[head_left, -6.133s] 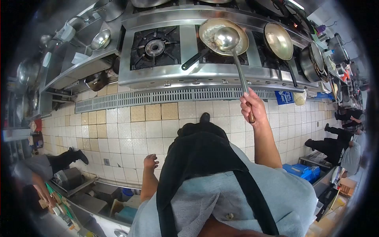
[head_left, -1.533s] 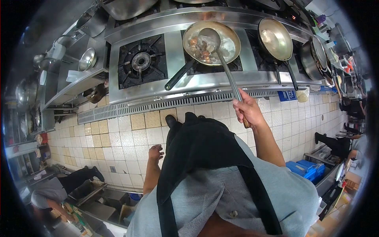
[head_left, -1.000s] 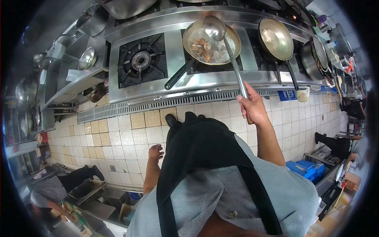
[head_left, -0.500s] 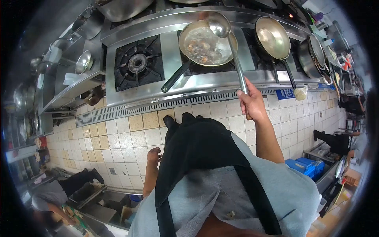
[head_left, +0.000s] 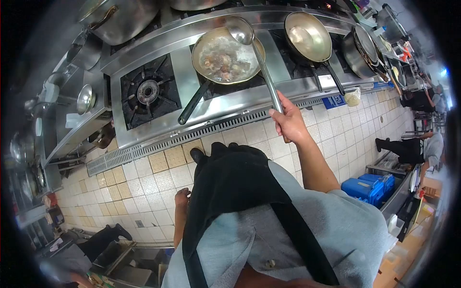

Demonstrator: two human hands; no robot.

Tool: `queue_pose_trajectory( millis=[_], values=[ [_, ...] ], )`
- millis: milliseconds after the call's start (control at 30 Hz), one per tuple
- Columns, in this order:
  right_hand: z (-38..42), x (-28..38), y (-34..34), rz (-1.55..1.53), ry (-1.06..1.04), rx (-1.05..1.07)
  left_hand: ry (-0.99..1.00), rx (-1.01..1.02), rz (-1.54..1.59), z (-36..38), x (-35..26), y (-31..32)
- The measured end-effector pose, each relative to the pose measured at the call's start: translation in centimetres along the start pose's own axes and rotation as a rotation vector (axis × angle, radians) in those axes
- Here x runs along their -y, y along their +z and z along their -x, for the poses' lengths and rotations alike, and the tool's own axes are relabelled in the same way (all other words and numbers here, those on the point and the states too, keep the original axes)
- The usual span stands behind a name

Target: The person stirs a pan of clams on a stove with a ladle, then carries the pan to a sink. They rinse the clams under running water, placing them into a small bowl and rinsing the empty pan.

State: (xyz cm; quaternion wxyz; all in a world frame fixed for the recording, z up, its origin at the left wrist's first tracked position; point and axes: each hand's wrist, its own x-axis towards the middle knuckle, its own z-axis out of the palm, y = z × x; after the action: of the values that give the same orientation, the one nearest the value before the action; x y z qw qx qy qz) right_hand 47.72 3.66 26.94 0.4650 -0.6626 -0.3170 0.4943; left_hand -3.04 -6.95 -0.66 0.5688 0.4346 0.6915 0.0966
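My right hand (head_left: 290, 122) is closed around the handle of a long metal ladle (head_left: 270, 79). The ladle's round bowl (head_left: 240, 30) sits over the far right rim of a frying pan (head_left: 196, 60), whose black handle points toward me. Bubbling liquid with brownish chunks (head_left: 223, 66) fills this pan, which stands on a stove burner. Low at my left side hangs my left hand (head_left: 182, 196), its fingers loosely bent and apart, holding nothing.
To the left is a bare burner (head_left: 148, 91); to the right, a second pan (head_left: 307, 37) and stacked pots (head_left: 357, 53). A large pot (head_left: 120, 21) stands behind. Blue containers (head_left: 367, 188) lie behind me at right. Co-workers (head_left: 434, 146) stand at right and lower left.
The view has shifted, so the stove and pans appear farther left. My right hand still grips the ladle, its bowl still at the pan's far rim.
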Motion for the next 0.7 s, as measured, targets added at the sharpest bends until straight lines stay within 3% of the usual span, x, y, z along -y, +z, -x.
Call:
queue_pose_trajectory(
  millis=[200, 300, 367, 400, 433, 467, 500, 700],
  values=[
    [0.7, -0.2, -0.4, 0.047, -0.031, -0.036, -0.047, -0.033, -0.261, -0.2, -1.8, -0.9],
    [1.4, 0.0, -0.2, 0.019, -0.029, -0.045, 0.09, 0.109, -0.322, -3.1, 0.7, -2.4],
    [1.7, 0.0, 0.4, -0.008, -0.027, -0.063, 0.008, 0.129, -0.201, -4.5, 0.1, -3.2],
    [1.8, -0.1, 0.7, -0.023, -0.019, -0.077, -0.145, 0.084, -0.037, -4.8, -1.3, -3.6],
    [1.8, -0.1, 1.0, -0.033, -0.011, -0.088, -0.088, 0.054, -0.032, -5.0, -2.2, -4.1],
    [1.9, 0.0, 1.3, -0.031, -0.013, -0.09, -0.181, 0.005, 0.101, -5.2, -3.0, -4.6],
    [1.9, 0.2, 1.8, -0.056, -0.003, -0.089, -0.278, -0.044, 0.236, -4.2, -6.3, -4.7],
    [1.0, 0.2, 4.3, -0.157, 0.004, -0.08, -0.226, -0.037, 0.274, -3.3, -7.5, -5.7]
  ],
)
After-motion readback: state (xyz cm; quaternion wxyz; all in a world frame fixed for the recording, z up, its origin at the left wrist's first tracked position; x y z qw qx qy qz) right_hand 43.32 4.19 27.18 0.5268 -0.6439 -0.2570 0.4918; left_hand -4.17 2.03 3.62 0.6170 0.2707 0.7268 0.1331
